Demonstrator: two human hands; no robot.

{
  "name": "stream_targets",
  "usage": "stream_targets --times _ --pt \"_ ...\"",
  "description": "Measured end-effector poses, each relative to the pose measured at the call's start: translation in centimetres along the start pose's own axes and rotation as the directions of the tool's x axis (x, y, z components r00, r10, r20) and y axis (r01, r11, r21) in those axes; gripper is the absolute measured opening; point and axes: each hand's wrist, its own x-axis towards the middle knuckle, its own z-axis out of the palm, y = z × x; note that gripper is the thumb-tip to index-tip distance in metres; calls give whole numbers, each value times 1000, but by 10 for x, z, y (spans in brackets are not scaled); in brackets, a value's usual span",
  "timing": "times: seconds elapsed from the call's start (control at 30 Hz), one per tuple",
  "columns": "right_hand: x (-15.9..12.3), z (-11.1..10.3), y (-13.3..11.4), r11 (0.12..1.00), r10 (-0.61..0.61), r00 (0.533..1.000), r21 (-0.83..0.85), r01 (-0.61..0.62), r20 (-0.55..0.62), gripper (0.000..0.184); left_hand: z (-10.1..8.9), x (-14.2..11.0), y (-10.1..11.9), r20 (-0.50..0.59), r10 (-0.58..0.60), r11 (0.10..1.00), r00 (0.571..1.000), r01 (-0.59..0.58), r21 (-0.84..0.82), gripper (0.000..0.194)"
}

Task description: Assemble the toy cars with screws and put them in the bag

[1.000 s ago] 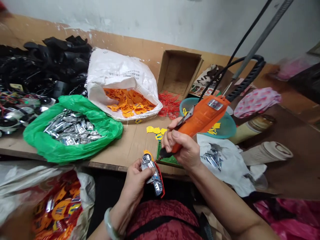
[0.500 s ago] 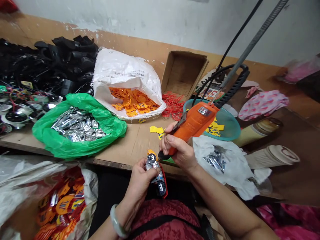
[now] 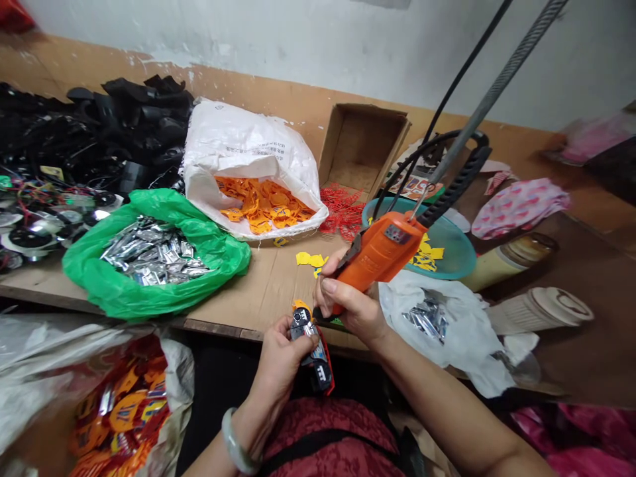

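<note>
My left hand (image 3: 279, 354) is closed around a small plastic assembly (image 3: 318, 375), black and silver with red and orange edges, held just off the table's front edge. My thumb presses on its face. In my right hand (image 3: 354, 301) is an orange electric screwdriver (image 3: 380, 248), tilted, its back end up to the right and its dark nose down to the left. The nose meets the upper right side of the assembly; the tip itself is hidden. A black cable and a grey hanging cord run up from the screwdriver.
A green bag (image 3: 218, 265) of silver parts and a white sack (image 3: 248, 132) of orange pieces stand on the table. A teal basin (image 3: 464, 255) holds yellow pieces. At right are a white bag (image 3: 467, 331) and two bottles. A sack (image 3: 181, 371) of orange parts lies lower left.
The screwdriver has shifted slightly down and left, its nose closer against the assembly. My left hand keeps its grip almost unmoved.
</note>
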Motion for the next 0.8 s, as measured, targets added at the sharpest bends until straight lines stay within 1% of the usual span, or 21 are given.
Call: stream_targets --times 0.13,0.27,0.37,0.43,0.5,0.6,0.67,0.8 --pt "-2 -2 3 999 43 998 -8 -42 43 27 3 -1 2 -8 9 1000 1000 -9 -11 28" --pt "-5 -3 7 998 64 993 -1 -64 96 27 7 -4 5 -28 -10 1000 1000 10 5 26" --pt "-4 -3 6 998 46 995 27 -49 91 25 6 -3 7 -5 -23 1000 1000 23 -7 26" --pt "-2 -7 4 998 -2 999 61 -1 43 22 3 -1 7 15 -33 999 999 33 -29 28" --pt "2 -15 1 996 -70 997 59 72 -46 20 -1 0 6 26 -50 997 998 52 -60 30" --pt "6 -33 0 987 -156 971 -53 149 -181 20 -7 2 5 35 -70 991 997 73 -114 34" --pt "7 -47 4 981 -176 959 -121 152 -220 20 -9 2 4 49 -85 986 995 91 -139 37" --pt "0 -66 18 981 -157 957 -153 122 -242 20 -9 2 3 40 -112 980 993 117 -160 41"
